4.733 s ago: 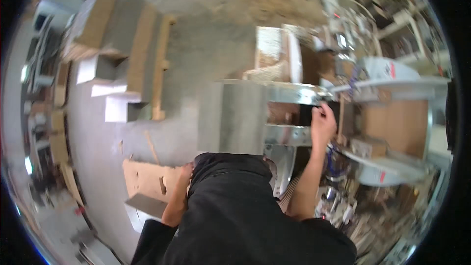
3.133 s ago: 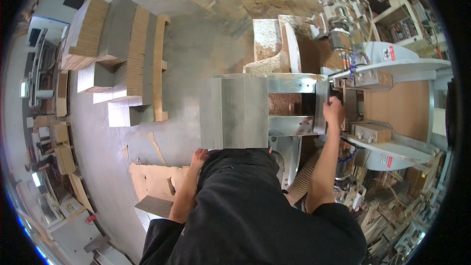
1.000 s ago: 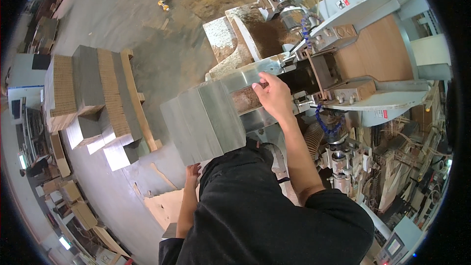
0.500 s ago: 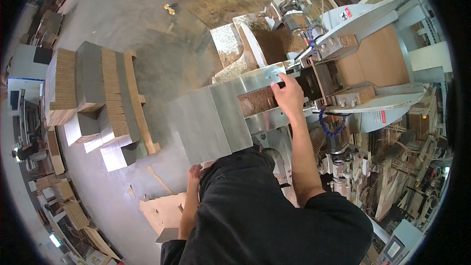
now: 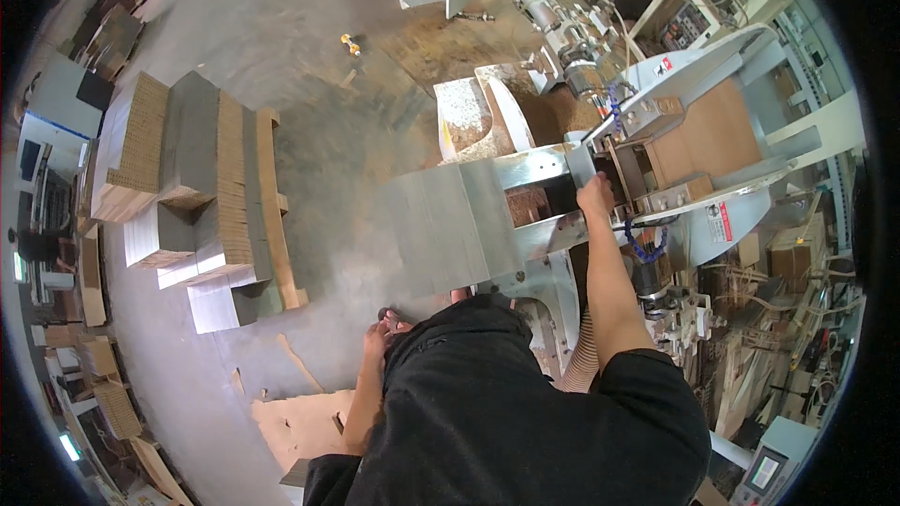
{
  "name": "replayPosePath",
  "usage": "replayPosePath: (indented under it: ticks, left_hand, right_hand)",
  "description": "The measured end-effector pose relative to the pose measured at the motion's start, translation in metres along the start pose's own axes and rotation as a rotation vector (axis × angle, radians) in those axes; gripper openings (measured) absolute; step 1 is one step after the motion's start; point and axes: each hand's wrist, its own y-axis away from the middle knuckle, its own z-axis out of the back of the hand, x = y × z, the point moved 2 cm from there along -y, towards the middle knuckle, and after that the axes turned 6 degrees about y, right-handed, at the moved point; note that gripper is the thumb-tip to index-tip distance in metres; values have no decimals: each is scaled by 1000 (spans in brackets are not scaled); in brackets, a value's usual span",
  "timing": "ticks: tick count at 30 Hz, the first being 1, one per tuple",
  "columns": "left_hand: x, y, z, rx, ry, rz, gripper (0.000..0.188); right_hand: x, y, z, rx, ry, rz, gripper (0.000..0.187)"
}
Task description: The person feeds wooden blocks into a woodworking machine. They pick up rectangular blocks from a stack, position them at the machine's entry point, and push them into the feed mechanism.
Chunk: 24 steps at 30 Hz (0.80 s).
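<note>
My right hand [image 5: 595, 198] is stretched forward over the machine's metal rails. Its fingers are closed at the near end of a narrow grey board [image 5: 580, 167], which lies across the rails close to the cutting heads. The fingertips are partly hidden. Left of that board, several wide grey boards [image 5: 450, 225] lie side by side on the rails, just in front of my body. My left hand [image 5: 377, 333] hangs low beside my hip, loosely open, with nothing visible in it.
On the left, a wooden pallet [image 5: 274, 215] bears stacked grey boards [image 5: 192, 145]. Curved guards [image 5: 722, 61] and a motor unit [image 5: 553, 19] flank the machine at the right. A flat brown sheet [image 5: 295, 426] lies on the floor, and a small control screen [image 5: 766, 470] stands at lower right.
My right hand has moved farther in toward the cutting heads and its fingers have closed. The narrow grey board now shows beside it. The whole view has shifted slightly.
</note>
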Motion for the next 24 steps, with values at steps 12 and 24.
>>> replayPosePath:
  ticks: [12,24]
  left_hand:
    - [63,-64,105,31,-1004,-709,24]
    - [85,-90,158,227,-1201,-654,36]
  right_hand:
    - [6,91,74,58,-899,287,23]
    - [80,166,51,-61,-506,486,26]
